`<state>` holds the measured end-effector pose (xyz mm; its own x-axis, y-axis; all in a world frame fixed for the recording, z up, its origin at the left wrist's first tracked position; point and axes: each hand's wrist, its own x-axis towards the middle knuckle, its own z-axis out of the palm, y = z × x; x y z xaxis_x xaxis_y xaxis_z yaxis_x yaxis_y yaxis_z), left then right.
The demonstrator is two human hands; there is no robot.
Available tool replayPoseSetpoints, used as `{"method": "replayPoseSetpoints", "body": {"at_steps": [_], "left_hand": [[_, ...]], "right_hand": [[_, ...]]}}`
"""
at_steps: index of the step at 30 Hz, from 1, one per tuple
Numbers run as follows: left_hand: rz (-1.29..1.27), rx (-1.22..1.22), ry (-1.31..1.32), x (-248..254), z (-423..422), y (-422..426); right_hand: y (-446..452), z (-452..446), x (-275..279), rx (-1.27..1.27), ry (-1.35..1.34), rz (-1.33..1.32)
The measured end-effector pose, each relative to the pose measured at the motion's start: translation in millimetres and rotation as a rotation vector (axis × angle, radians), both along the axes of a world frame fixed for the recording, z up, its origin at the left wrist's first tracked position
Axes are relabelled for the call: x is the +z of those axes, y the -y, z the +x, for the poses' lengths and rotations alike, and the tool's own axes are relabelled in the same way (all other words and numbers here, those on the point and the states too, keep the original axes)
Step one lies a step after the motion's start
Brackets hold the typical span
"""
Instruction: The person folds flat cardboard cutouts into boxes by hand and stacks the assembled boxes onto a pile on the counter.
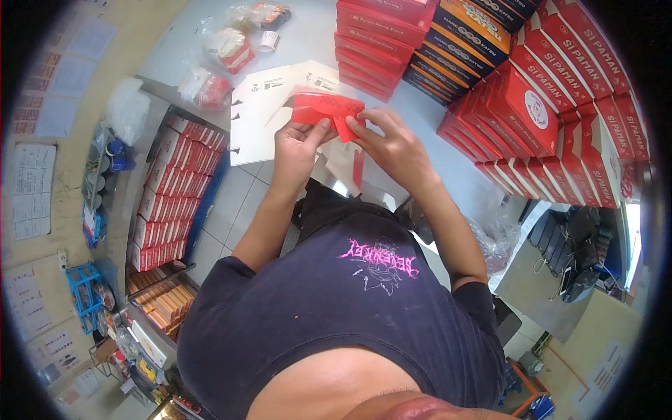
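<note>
A red cardboard box blank point(313, 105), partly folded, is held above the table's near edge. My left hand point(301, 143) pinches its lower left part between thumb and fingers. At its right end, my right hand point(388, 136) grips a red flap with thumb and forefinger. White flat cardboard sheets point(250, 133) with small black print lie just behind and left of my hands. Beneath the hands hang more pale cardboard pieces with a red edge, partly hidden by my fingers.
Red boxes point(381, 42) stand stacked behind, beside black-and-orange boxes point(455, 45). More red boxes point(560, 91) rise at right. Plastic-wrapped packs point(234, 50) lie at the back left of the table point(175, 42). A shelf of red boxes point(171, 189) stands at left.
</note>
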<state>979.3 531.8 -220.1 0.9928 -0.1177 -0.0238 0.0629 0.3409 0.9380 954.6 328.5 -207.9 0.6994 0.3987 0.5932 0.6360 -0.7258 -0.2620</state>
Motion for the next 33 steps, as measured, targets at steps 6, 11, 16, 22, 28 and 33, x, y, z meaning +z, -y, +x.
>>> {"method": "replayPoseSetpoints", "body": {"at_steps": [6, 11, 16, 22, 28, 33], "left_hand": [[0.194, -0.081, -0.001, -3.0, -1.5, 2.4], [0.056, -0.119, -0.023, -10.5, -1.1, 6.8], [-0.062, -0.463, -0.109, -13.7, -4.6, 0.6], [-0.129, -0.36, -0.321, 3.2, 8.2, -19.0], [0.137, -0.39, -0.295, 3.1, 21.0, -47.6], [0.223, -0.317, -0.196, -15.5, -2.1, -19.2]], "right_hand": [[-1.1, -1.7, -1.3, 0.036, -0.021, 0.112], [1.4, 6.4, 0.3, -0.007, 0.038, 0.246], [7.0, 6.7, -11.3, 0.11, -0.48, 0.585], [2.8, -8.2, -10.0, 0.078, -0.224, 0.194], [14.6, -9.6, -12.3, 0.131, -0.117, 0.035], [9.5, -7.4, -12.9, 0.041, -0.145, 0.18]]}}
